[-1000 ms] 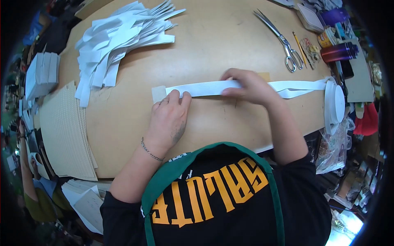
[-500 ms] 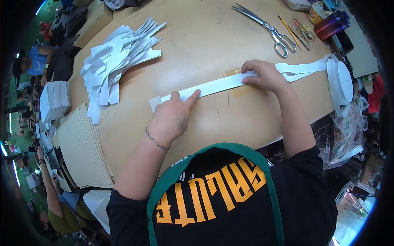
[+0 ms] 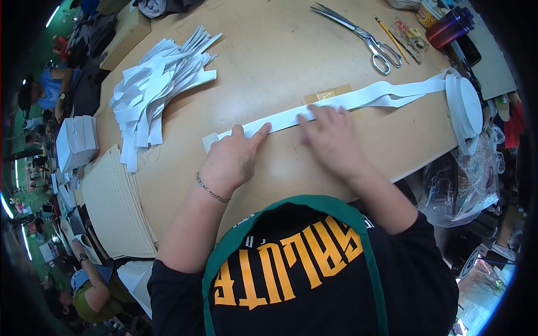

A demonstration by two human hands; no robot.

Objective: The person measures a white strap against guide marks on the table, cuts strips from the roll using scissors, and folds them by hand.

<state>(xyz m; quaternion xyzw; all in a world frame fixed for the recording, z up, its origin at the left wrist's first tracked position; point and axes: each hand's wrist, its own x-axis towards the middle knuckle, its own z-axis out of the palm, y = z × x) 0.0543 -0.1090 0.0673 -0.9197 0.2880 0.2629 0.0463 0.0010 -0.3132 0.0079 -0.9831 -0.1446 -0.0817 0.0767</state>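
A white strip [image 3: 286, 119] lies slantwise across the table, and its far part runs to a white roll [image 3: 464, 106] at the right edge. My left hand [image 3: 232, 157] rests on the strip's left end, index finger and thumb spread apart on it, beside a small pale square [image 3: 209, 141]. Over the middle of the strip is my right hand [image 3: 333, 137], blurred by motion, its fingertips at the white band. Brown tape [image 3: 330, 94] on the table shows just behind the strip.
Cut white strips [image 3: 162, 84] are heaped at the back left. Scissors [image 3: 364, 36], a pencil [image 3: 390, 36] and a dark bottle [image 3: 450, 27] lie at the back right. Textured sheets [image 3: 117, 201] are stacked at left. Other people [image 3: 95, 291] sit beyond the left edge.
My right hand first gripped the strip farther right, then came back left and toward me, off that spot. The strip's left part now lies tilted up to the right. My left hand stays at its end.
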